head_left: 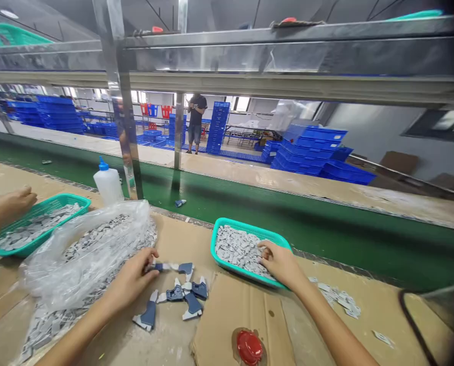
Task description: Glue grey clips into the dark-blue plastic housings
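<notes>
My left hand (138,272) is closed, thumb and fingers pinched at the near end of a blue-and-grey plastic part (186,269). Several similar dark blue and light grey parts (192,303) lie on the table just in front of that hand. My right hand (280,262) reaches over the rim of a teal basket (216,256), its fingers curled into small grey plastic pieces (238,246). Its fingertips partly hide what they grip. Beside my left forearm, a clear plastic bag (74,272) spills many more grey pieces onto the table.
Another person's hand (13,206) is over a second teal basket (84,202) at the left. A white bottle (108,185) with a blue cap stands near a metal post (126,127). Red dish (249,347) on cardboard (221,325); loose grey pieces (341,300) at right. Green belt (326,234) beyond.
</notes>
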A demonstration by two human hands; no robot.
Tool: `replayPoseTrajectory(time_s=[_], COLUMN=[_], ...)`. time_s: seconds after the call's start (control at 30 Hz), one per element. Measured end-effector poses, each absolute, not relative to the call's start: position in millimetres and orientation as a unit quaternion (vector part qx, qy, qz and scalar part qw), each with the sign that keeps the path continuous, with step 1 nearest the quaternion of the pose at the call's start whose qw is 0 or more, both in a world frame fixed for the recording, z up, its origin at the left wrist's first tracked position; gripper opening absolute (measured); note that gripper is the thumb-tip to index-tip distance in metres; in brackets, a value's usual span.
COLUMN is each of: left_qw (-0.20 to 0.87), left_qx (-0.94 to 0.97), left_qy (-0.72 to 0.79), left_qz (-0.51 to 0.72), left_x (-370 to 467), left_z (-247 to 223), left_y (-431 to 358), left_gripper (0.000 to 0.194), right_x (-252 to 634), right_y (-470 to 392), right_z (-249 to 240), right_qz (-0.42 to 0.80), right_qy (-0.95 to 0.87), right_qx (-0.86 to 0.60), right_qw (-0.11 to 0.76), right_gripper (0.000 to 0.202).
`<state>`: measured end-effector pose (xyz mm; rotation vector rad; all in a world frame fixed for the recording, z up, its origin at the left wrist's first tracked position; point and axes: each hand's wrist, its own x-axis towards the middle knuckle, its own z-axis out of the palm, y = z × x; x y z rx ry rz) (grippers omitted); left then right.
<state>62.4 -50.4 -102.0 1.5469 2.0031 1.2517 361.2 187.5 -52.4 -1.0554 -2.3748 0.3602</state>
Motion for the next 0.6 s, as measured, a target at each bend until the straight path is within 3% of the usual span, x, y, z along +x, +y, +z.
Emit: replayPoseTrajectory(time_s=[0.13,0.27,0.4,0.5,0.6], left_qw=[0.28,0.443,0.654,0.62,0.569], left_qx=[0.465,0.415,0.377,0.45,0.508], left_qy=[0.656,0.522,0.361,0.392,0.404], left_qz=[0.524,0.599,0.548,0.51,0.505], left_x=[74.2,107.8,152.5,180.2,194.9], left_z=[-92.0,-83.9,-74.8,-68.0,-63.7], left_y=[-55.3,-61.0,-60.5,-59.2,-60.2], left_gripper=[0.038,0.02,0.024,0.024,0.024], right_x=[365.2,364.0,361.0,358.3,353.0], right_y=[168.8,128.6,56.6,7.5,-21.7], right_z=[-39.3,-31.1,-35.5,-41.4,-45.7], right_qz=[0.171,0.239,0.282,0.159,0.049], right_qy=[-0.829,-0.803,-0.825,-0.88,-0.887], right_qx=[-0.453,-0.455,-0.387,-0.257,-0.164], right_qw=[0.279,0.303,0.299,0.366,0.429], right_gripper=[0.036,0.04,0.038,0.02,0.041])
